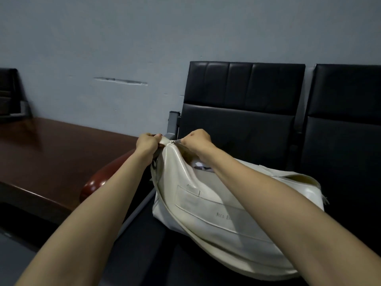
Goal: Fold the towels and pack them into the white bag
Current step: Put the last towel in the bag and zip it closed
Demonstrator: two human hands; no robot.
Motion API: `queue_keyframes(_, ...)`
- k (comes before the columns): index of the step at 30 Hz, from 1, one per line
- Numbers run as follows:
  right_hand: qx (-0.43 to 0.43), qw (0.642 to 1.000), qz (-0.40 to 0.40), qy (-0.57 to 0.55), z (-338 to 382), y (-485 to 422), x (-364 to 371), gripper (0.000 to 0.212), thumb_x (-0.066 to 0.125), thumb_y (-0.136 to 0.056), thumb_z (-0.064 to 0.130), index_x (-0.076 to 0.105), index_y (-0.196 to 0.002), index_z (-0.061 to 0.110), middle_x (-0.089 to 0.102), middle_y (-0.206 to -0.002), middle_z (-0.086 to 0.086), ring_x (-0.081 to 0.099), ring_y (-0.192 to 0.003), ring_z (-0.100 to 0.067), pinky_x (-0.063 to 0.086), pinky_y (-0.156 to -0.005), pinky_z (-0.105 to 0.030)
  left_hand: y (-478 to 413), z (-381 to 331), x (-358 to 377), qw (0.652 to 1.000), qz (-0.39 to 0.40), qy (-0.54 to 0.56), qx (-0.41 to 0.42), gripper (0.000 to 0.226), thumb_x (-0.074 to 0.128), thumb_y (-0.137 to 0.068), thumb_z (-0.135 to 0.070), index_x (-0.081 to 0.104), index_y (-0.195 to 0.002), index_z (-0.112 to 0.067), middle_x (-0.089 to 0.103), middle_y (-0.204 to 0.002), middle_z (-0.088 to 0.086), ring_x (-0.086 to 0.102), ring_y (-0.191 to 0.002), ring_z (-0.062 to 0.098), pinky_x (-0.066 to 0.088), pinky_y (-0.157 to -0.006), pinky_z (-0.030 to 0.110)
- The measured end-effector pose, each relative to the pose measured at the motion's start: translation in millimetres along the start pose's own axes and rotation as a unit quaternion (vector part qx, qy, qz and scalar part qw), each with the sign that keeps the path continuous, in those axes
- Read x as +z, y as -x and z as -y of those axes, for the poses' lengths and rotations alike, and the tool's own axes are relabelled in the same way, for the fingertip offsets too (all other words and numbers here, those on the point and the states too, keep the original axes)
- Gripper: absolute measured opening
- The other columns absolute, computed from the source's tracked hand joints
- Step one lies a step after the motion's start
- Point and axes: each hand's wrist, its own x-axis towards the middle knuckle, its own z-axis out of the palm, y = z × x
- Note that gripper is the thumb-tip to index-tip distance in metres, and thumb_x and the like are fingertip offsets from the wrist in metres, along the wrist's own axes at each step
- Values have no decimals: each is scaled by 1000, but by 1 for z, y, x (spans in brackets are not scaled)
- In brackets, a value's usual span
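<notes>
- White glossy bag: lies on the seat of a black padded chair, its left end lifted, its mouth gaping under the right forearm.
- Left hand: fingers curled tight round the bag's end tab.
- Right hand: pinches the metal zipper pull just beside the left hand.
- Pale cloth: shows inside the mouth; towel or not, cannot tell.
- Brown wooden table: left of the chair.

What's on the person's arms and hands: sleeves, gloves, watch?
Nothing worn shows. The left arm and right arm are bare, no sleeves in view. The left hand and right hand have no gloves; no watch or bracelet at the wrists. Rings: too small to tell.
</notes>
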Motion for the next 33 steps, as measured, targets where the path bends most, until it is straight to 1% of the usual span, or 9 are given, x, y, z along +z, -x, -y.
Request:
queue_keyframes(2, 28, 999, 26, -39, -5, 2, -6, 24, 66, -86, 19, 67, -105, 3, 64, -93, -7, 62, -84, -21, 50, -65, -27, 1, 2, 1, 1000, -4, 9, -9, 28, 55, -97, -18, 59, -116, 2, 64, -104, 16, 52, -66, 14, 44, -64, 27)
queue_keyframes(4, 42, 994, 59, -82, -11, 5, -4, 31, 63, -86, 13, 63, -113, -1, 60, -95, -9, 57, -84, -21, 48, -63, -27, 1, 5, -1, 1000, -6, 14, -25, 30, 55, -97, -19, 58, -117, 4, 64, -109, 21, 49, -61, 13, 43, -58, 25)
queue_keyframes(8, 57, 997, 40, -17, -7, 14, 23, 16, 65, -84, 23, 60, -87, 8, 64, -96, -8, 63, -89, -28, 54, -80, -36, 1, 18, -12, 997, -25, 19, -66, 37, 53, -98, -23, 58, -121, 5, 62, -120, 20, 61, -85, 26, 45, -75, 32)
queue_keyframes(10, 47, 998, 23, 25, -2, 17, 35, 20, 65, -82, 28, 64, -94, 12, 66, -107, -7, 61, -99, -31, 50, -92, -43, 1, 27, -18, 995, -34, 39, -86, 39, 55, -97, -24, 58, -123, 5, 62, -121, 19, 62, -102, 31, 47, -84, 36)
queue_keyframes(12, 51, 997, 14, 56, -1, 21, 43, 28, 60, -87, 26, 64, -111, 12, 61, -119, -8, 54, -110, -33, 43, -99, -47, 1, 36, -22, 993, -36, 54, -98, 36, 56, -96, -24, 61, -117, 5, 66, -107, 17, 63, -84, 26, 49, -80, 36)
queue_keyframes(15, 68, 996, 23, 50, -6, 22, 48, 28, 59, -89, 28, 63, -112, 12, 59, -121, -7, 50, -115, -33, 39, -102, -44, 3, 41, -24, 989, -45, 81, -119, 28, 56, -96, -21, 63, -106, 4, 58, -77, 7, 52, -61, 17, 47, -69, 31)
queue_keyframes(20, 28, 998, 49, 22, -4, 16, 34, 22, 69, -80, 28, 53, -74, 14, 63, -98, -6, 61, -100, -29, 48, -95, -44, 3, 32, -17, 986, -29, 106, -121, 20, 56, -97, -19, 60, -105, -1, 57, -74, 7, 52, -59, 17, 46, -56, 26)
queue_keyframes(26, 22, 997, 66, 19, -15, 14, 24, 20, 66, -79, 30, 57, -76, 13, 59, -84, -4, 63, -99, -30, 50, -94, -41, 4, 26, -8, 981, -28, 139, -134, 26, 56, -97, -18, 60, -112, 3, 57, -73, 7, 52, -55, 15, 46, -47, 22)
queue_keyframes(33, 6, 996, 83, 20, -36, 21, 20, 22, 63, -80, 25, 50, -64, 19, 54, -74, 1, 56, -83, -25, 43, -80, -36, 0, 43, -19, 978, -27, 146, -146, 19, 57, -96, -18, 62, -100, 0, 57, -69, 8, 51, -56, 18, 48, -65, 32)
